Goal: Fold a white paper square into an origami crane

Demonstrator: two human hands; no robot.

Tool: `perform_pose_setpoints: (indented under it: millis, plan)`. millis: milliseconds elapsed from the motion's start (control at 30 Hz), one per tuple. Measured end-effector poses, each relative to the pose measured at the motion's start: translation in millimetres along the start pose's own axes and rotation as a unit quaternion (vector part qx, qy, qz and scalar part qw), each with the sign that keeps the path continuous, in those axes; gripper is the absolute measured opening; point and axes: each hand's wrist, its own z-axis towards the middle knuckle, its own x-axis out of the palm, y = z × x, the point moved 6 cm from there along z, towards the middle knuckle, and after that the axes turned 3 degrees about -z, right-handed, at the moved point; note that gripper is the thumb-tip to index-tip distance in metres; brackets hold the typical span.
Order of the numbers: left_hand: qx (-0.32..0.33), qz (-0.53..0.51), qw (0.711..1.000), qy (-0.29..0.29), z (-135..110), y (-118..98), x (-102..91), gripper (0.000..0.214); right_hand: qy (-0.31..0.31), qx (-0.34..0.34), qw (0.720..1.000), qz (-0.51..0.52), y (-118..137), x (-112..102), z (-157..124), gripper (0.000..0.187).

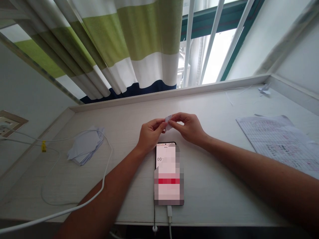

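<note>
Between my two hands, a small piece of white paper (168, 123) is held just above the desk. My left hand (151, 132) pinches its left side between thumb and fingers. On the other side, my right hand (187, 126) grips it with thumb and forefinger. The fingers cover part of the paper, so its full shape is hidden. Directly below my hands lies a phone (165, 166) with its screen lit and partly blurred out. A white charging plug (169, 211) sits in the phone's lower end.
A stack of white paper pieces (86, 146) lies at the left. A white cable (109, 156) loops across my left forearm. Printed sheets (271, 142) rest at the right, and paper scraps (264, 89) lie in the far right corner. A raised ledge (139, 95) borders the desk's back.
</note>
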Motion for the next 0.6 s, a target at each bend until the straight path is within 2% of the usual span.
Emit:
perform_pose_setpoints:
  millis: [200, 600]
  plan:
    - [-0.025, -0.025, 0.999, 0.012, -2.6, -2.8, 5.1, 0.031, 0.014, 0.023, 0.999, 0.036, -2.2, 5.0, -1.8, 0.017]
    - [-0.018, -0.040, 0.999, -0.002, -4.8, -5.1, 5.6, 0.029, 0.016, 0.047, 0.996, 0.080, -4.4, 9.7, -4.3, 0.034]
